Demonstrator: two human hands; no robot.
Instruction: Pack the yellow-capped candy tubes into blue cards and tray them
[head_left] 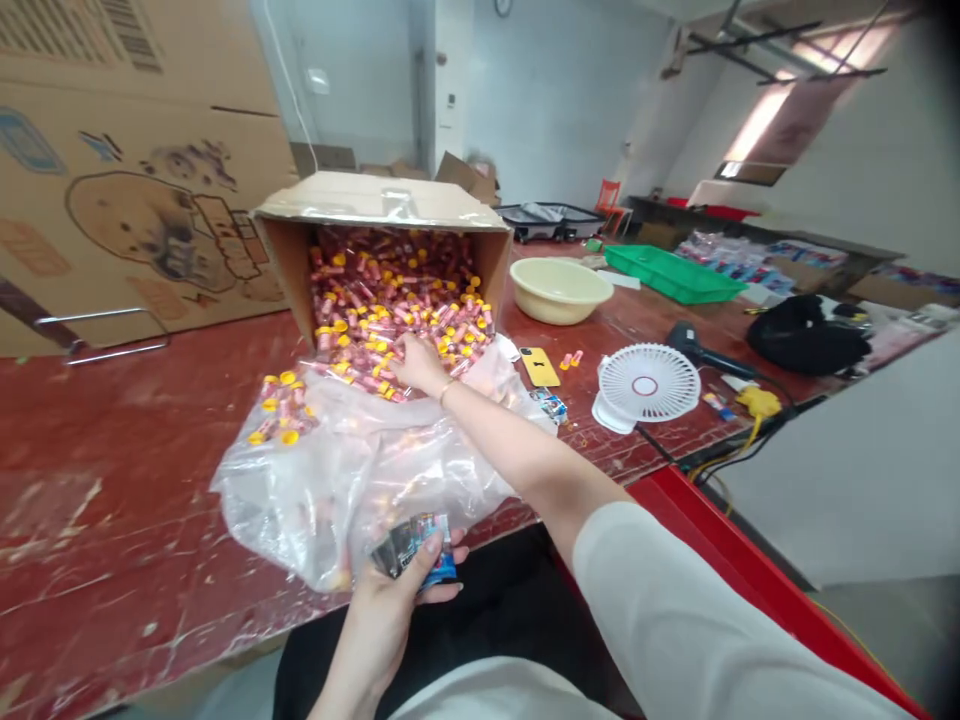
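Note:
My left hand is closed around a small stack of printed packets, dark and blue, with the thumb pressed on top. It is low, in front of the table edge. My right hand reaches to the mouth of an open cardboard box lying on its side. Its fingers touch a heap of small clear tubes with pink contents and yellow caps; the fingertips are partly hidden among them. A clear plastic bag spreads out of the box, with several tubes lying on its left part.
Right of the box are a cream basin, a yellow phone, two loose tubes, printed packets and a white fan. A green tray stands farther back. A large printed carton stands at the left on the red table.

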